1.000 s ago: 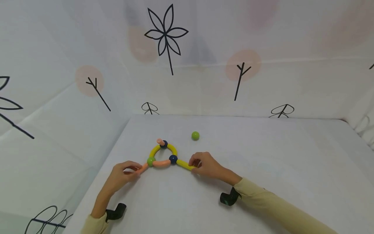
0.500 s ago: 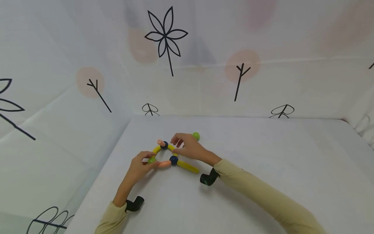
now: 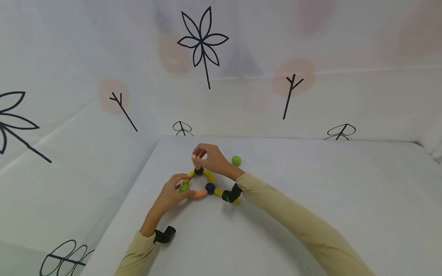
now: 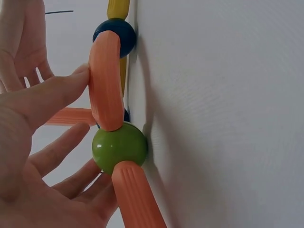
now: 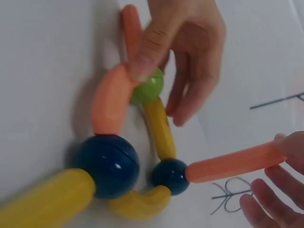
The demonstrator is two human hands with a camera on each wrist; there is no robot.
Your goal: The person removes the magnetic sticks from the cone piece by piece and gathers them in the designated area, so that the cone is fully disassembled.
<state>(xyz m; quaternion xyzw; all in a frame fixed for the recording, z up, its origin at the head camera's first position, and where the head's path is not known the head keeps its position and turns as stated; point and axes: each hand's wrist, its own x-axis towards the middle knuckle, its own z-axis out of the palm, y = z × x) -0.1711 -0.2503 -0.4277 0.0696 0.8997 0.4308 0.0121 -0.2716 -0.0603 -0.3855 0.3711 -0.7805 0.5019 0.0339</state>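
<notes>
On the white table lies a ring of magnetic building sticks and balls: a curved orange stick (image 4: 105, 80), curved yellow sticks (image 5: 159, 130), a green ball (image 3: 185, 188) and two dark blue balls (image 5: 108, 165). My left hand (image 3: 171, 193) holds the ring at the green ball, thumb against the curved orange stick; the fingers reach the far side. My right hand (image 3: 214, 160) pinches the free end of a straight orange stick (image 5: 232, 161) that stands up from the far blue ball. Another straight orange stick (image 4: 137, 199) runs outward from the green ball.
A straight yellow stick (image 5: 47, 199) sticks out from the near blue ball, beneath my right wrist's black camera (image 3: 230, 194). A loose green ball (image 3: 236, 160) lies just beyond my right forearm. Printed cloth walls (image 3: 248, 103) rise behind and left of the table (image 3: 310, 199).
My right hand left the straight yellow stick, moved up and left, and now pinches the straight orange stick, which stands more upright. My left hand shifted from the outward orange stick to the ring.
</notes>
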